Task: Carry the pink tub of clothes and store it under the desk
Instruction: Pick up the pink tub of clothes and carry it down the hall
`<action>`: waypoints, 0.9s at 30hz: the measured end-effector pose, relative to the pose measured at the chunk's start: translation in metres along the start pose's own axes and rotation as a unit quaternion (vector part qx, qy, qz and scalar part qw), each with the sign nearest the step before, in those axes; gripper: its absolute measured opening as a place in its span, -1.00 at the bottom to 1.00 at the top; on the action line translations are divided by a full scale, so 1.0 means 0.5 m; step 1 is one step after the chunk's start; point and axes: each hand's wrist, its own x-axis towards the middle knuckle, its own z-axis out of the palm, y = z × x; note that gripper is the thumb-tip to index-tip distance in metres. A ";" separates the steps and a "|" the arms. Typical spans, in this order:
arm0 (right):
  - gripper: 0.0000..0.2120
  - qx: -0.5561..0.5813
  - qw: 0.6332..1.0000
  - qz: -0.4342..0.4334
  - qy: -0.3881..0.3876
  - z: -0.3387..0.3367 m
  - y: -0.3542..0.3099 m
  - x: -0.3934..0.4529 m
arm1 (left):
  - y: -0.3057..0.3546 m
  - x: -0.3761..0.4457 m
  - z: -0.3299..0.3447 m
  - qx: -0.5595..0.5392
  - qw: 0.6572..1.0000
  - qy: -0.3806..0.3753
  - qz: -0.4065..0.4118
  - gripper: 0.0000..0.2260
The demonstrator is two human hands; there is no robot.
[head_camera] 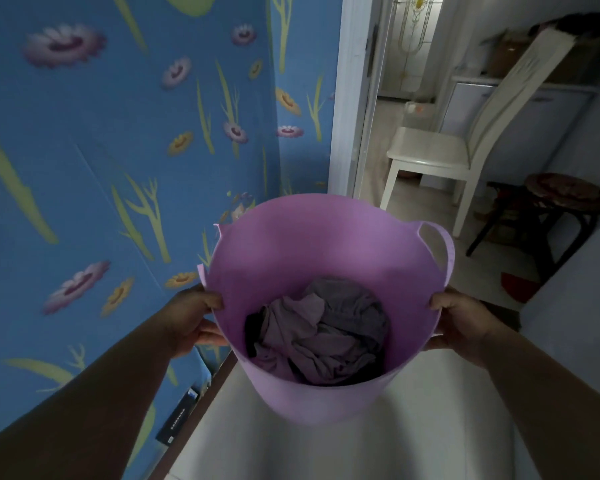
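Filling the left half of the view is a blue wall (125, 161) papered with a pattern of purple and yellow flowers on green stems. To the right of it stands a pale doorframe (350, 98), with a further room visible beyond. A pale tiled floor (291, 452) runs beneath the person.

The pink tub (326, 244) is held up off the floor at the centre of the view, directly in front of the person, its mouth tilted toward the camera. One loop handle (440, 247) stands clear on its right rim. Crumpled clothes (319, 337), grey-mauve with a dark item among them, lie in the bottom of the tub.

A cream chair (440, 154) with a tall slanted back stands past the doorway, and a dark round stool (561, 202) sits just to its right.

The left hand (191, 317) grips the tub's left rim, thumb hooked over the edge inside, fingers curled against the outer wall. The right hand (461, 323) grips the right rim likewise, thumb over the edge.

A small dark box (179, 420) leans against the base of the wall, bearing lettering too small to read.
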 end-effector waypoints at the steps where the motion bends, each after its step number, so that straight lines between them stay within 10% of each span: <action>1: -0.48 -0.002 1.000 -0.006 -0.002 0.002 -0.008 -0.005 | 0.006 -0.005 0.001 0.004 1.000 0.002 0.006 -0.44; 13: -0.27 0.014 1.000 0.023 0.015 0.010 -0.241 -0.147 | 0.213 -0.163 -0.005 -0.010 1.000 0.021 -0.016 -0.38; 27: -0.49 0.019 0.997 0.046 0.058 0.030 -0.479 -0.376 | 0.434 -0.373 0.000 0.003 1.000 0.011 -0.026 -0.42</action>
